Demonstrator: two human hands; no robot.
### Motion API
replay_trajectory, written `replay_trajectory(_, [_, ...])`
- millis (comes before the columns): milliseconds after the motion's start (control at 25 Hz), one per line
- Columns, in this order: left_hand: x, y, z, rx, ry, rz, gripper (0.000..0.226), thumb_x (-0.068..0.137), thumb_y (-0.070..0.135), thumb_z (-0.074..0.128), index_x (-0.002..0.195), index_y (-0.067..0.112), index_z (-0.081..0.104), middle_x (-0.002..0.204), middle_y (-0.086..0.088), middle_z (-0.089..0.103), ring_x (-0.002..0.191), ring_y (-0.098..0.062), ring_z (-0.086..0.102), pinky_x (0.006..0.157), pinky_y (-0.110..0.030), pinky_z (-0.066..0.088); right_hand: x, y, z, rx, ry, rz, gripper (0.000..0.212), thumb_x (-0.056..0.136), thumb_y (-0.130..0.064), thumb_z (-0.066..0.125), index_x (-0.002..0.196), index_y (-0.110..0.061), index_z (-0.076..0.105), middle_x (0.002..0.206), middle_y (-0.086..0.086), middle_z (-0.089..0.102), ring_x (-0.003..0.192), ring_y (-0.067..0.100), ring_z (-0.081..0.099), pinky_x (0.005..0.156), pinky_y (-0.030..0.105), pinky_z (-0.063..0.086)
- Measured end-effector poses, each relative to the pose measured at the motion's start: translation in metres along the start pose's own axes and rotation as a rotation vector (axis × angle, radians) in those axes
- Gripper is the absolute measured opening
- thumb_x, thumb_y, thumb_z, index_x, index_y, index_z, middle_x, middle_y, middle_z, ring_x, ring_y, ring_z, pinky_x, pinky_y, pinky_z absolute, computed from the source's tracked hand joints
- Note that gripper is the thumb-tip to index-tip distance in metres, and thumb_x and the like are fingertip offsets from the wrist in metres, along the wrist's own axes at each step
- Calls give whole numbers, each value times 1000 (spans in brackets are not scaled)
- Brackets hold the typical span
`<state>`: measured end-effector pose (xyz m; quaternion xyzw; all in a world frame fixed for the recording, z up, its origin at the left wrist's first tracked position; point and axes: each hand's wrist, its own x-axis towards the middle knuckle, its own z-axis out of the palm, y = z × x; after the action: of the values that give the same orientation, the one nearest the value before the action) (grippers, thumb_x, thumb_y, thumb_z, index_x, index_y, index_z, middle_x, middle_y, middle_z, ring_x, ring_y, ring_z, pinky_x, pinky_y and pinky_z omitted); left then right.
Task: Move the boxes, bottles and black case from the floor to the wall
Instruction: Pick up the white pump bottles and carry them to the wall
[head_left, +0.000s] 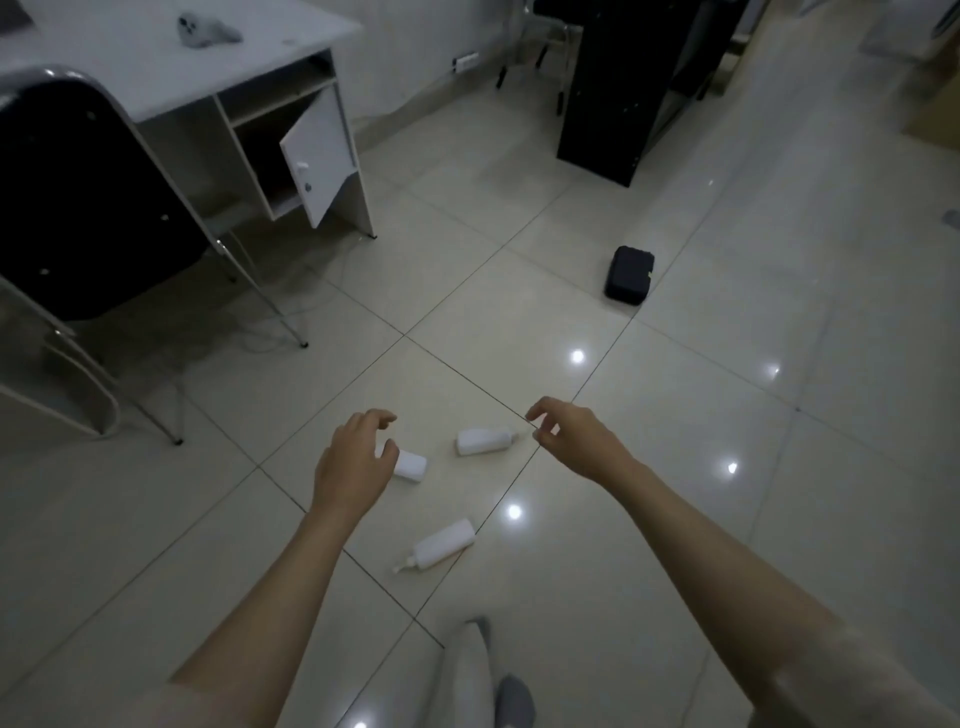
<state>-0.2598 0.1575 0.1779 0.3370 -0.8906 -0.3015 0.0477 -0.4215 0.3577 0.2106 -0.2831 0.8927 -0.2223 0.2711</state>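
Note:
Three white bottles lie on their sides on the tiled floor. My left hand (353, 457) hovers over the left bottle (409, 464) with loosely curled fingers, partly covering it and holding nothing. My right hand (569, 439) hangs beside the nozzle of the middle bottle (484, 440), its fingers loosely curled and empty. The third bottle (441, 544) lies nearer to me, between my forearms. A black case (628, 274) sits on the floor farther off to the right. No boxes are visible.
A white desk (208, 67) with an open cabinet door stands at the back left, with a black chair (88, 208) in front of it. A black cabinet (618, 88) stands near the far wall (415, 47). My leg and foot (483, 680) show at the bottom.

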Motion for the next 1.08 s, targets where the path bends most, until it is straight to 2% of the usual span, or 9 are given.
replay_trajectory(280, [57, -103, 146, -51, -27, -269, 30, 89, 15, 50, 118, 15, 54, 120, -4, 58, 109, -26, 54, 87, -40, 48, 122, 91, 140, 62, -184, 178, 34, 91, -28, 48, 124, -19, 45, 113, 9, 62, 105, 27, 56, 88, 36, 43])
replay_trajectory(520, [108, -211, 317, -98, 20, -408, 29, 89, 13, 49, 117, 13, 55, 109, -8, 56, 108, -28, 53, 82, -39, 46, 240, 208, 299, 188, -285, 307, 43, 92, -32, 48, 130, -15, 39, 98, 6, 52, 91, 23, 50, 87, 36, 44])
replay_trajectory(640, [149, -265, 393, -103, 87, -404, 30, 88, 11, 50, 117, 11, 55, 109, -12, 56, 107, -31, 54, 84, -39, 45, 308, 257, 361, 185, -272, 278, 51, 93, -30, 46, 138, -17, 27, 109, 15, 54, 98, 30, 53, 85, 41, 47])
replay_trajectory(720, [183, -298, 431, -111, 153, -396, 32, 88, 8, 50, 119, 7, 54, 112, -20, 55, 106, -36, 54, 88, -40, 43, 354, 279, 391, 187, -237, 231, 59, 94, -27, 43, 144, -22, 13, 127, 23, 51, 110, 38, 53, 90, 47, 48])
replay_trajectory(840, [224, -341, 479, -62, 254, -417, 36, 89, 10, 51, 124, 5, 50, 120, -29, 47, 109, -43, 48, 96, -43, 39, 413, 306, 428, 131, -228, 123, 66, 97, -29, 38, 147, -28, -5, 137, 26, 45, 118, 41, 50, 99, 51, 41])
replay_trajectory(920, [239, -354, 501, -33, 293, -454, 38, 91, 17, 48, 129, 10, 47, 128, -27, 39, 117, -42, 39, 98, -43, 36, 439, 318, 442, 30, -191, 72, 64, 97, -36, 34, 146, -32, -7, 138, 24, 45, 120, 41, 50, 101, 47, 40])
replay_trajectory(1080, [256, -365, 525, 72, 280, -417, 42, 93, 36, 42, 134, 27, 43, 132, -14, 26, 121, -35, 24, 90, -48, 41, 459, 332, 452, -102, -30, -23, 59, 96, -47, 27, 144, -42, -7, 133, 15, 53, 113, 36, 55, 86, 42, 42])
